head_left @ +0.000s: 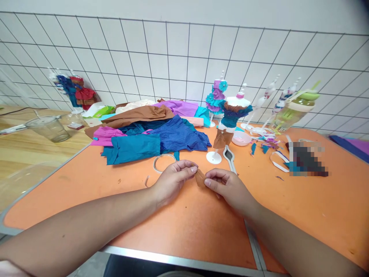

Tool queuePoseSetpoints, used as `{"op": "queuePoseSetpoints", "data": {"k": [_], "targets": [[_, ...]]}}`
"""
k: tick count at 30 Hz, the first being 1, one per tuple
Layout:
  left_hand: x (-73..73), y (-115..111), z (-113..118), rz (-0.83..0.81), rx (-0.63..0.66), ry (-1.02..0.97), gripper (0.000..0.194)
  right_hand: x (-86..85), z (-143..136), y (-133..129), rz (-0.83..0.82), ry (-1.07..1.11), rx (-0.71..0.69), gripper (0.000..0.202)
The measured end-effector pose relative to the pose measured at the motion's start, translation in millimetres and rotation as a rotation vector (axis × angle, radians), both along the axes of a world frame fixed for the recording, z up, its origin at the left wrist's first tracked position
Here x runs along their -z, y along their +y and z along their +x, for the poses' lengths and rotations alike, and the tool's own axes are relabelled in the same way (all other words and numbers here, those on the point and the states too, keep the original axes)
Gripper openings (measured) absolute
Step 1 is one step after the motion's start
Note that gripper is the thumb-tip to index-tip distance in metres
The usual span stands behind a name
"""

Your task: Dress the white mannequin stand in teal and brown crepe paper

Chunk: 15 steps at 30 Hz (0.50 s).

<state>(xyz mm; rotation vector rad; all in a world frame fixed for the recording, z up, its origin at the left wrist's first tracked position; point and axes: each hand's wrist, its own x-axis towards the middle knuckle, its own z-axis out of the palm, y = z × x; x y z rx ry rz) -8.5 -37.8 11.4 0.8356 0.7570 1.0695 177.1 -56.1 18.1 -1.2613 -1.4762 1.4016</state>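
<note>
A small piece of brown crepe paper (201, 179), with fine folds along it, is held over the orange table (184, 227). My left hand (177, 177) pinches its upper left end between thumb and fingers. At the lower right edge, my right hand (226, 185) grips the same piece with thumb and forefinger. Just beyond the hands stands a small white dress form (230, 127) wearing a teal and brown paper outfit. Beside its base lies a grey-handled tool (230, 157), partly hidden by my right hand. A roll of tape (164, 163) lies behind my left hand.
Crumpled sheets of coloured crepe paper (135, 148) are heaped at the back left. A purple and turquoise dressed form (216, 96), a pink bowl (241, 138), paper scraps (266, 146) and a green-lidded bottle (301, 109) stand or lie right of centre. A plastic cup (49, 128) is far left.
</note>
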Motion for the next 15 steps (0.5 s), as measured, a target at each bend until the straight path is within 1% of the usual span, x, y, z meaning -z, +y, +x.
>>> {"op": "queuePoseSetpoints", "data": {"k": [2,4,6,7,8,9,11,13,15], "targets": [[0.6,0.1,0.6,0.008,-0.002,0.008,0.021,4.2,1.8,0.8,-0.087,0.11,-0.044,0.029],[0.3,0.7,0.4,0.018,0.001,0.017,0.021,7.2,4.2,1.2,-0.167,0.175,-0.089,0.032],[-0.7,2.1,-1.1,0.028,-0.012,0.019,0.022,7.6,7.0,1.7,-0.229,0.166,-0.157,0.032],[-1.3,3.1,-2.3,0.033,-0.021,0.024,0.023,6.7,8.3,2.1,-0.238,0.123,-0.194,0.032],[-1.8,4.1,-3.6,0.041,-0.026,0.043,0.025,5.4,9.4,2.5,-0.212,0.054,-0.212,0.032],[-2.3,5.0,-4.7,0.051,-0.021,0.084,0.029,3.8,10.3,3.0,-0.146,-0.03,-0.195,0.032],[-2.8,5.6,-5.8,0.083,0.013,0.222,0.042,0.9,10.7,3.4,0.056,-0.198,-0.079,0.03],[-2.2,4.0,-4.7,0.145,0.05,0.373,0.052,-0.8,9.1,2.8,0.229,-0.301,0.044,0.023],[-0.6,0.4,-1.8,0.228,0.067,0.458,0.049,-1.1,5.8,1.2,0.307,-0.332,0.079,0.022]]}}
